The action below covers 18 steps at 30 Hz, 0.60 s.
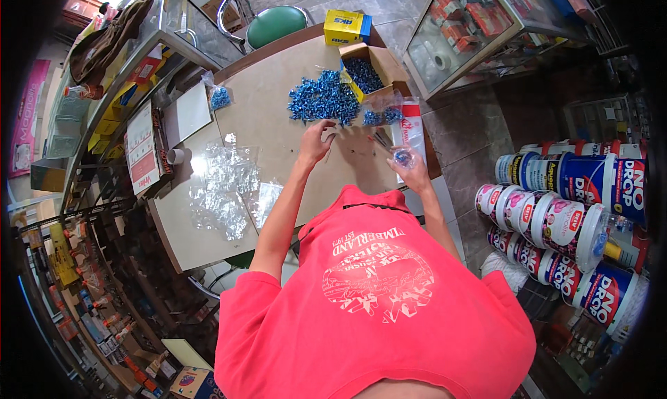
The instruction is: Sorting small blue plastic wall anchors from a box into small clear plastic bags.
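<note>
A heap of small blue metallic screws [323, 99] lies on the tabletop in front of me. My left hand [316, 142] is just at its near edge, fingers curled together in a pinch. What they hold, if anything, is too small to make out. My right hand [415, 173] grips a small clear plastic bag [401, 158] with some blue screws inside. Filled clear bags [382, 115] rest beyond it, beside the heap. An opened cardboard box [363, 76] of more blue screws stands at the heap's far right. Flat clear bags [226, 187] are spread at the left.
The pale table [264, 72] has a closed yellow and blue box [345, 28] at its far end. A white cup [176, 156] and a flat box [144, 149] are at the left. A green stool [276, 27] is beyond; paint buckets [570, 225] are stacked at the right.
</note>
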Tool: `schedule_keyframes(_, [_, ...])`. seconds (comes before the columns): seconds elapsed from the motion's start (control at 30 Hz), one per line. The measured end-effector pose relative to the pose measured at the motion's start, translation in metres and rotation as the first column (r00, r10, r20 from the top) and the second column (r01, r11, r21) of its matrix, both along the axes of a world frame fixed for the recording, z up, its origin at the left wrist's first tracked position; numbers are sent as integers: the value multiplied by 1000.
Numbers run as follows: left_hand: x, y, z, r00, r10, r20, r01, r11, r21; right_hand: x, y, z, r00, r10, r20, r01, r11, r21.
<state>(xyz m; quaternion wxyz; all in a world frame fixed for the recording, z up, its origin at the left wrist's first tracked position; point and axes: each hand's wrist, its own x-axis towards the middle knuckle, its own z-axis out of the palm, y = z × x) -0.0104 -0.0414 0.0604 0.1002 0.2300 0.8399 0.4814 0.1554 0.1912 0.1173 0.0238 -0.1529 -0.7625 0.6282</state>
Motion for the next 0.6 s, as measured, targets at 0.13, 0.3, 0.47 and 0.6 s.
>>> schedule_keyframes(0.13, [-14, 6, -21, 971, -133, -197, 79, 962, -261, 5, 4, -1, 1000, -9, 0, 9, 999, 40])
schedule_keyframes(0.3, [-25, 8, -40, 956, -205, -209, 120, 925, -361, -1, 8, 1, 999, -7, 45, 7, 1000, 12])
schedule_keyframes(0.47, [-26, 11, -41, 953, -170, -252, 91, 950, -298, -12, 15, 0, 997, 24, 74, -24, 1000, -1])
schedule_keyframes(0.6, [-14, 9, -34, 972, -96, -214, 37, 964, -265, -21, 18, -3, 993, 61, 101, -59, 998, -18])
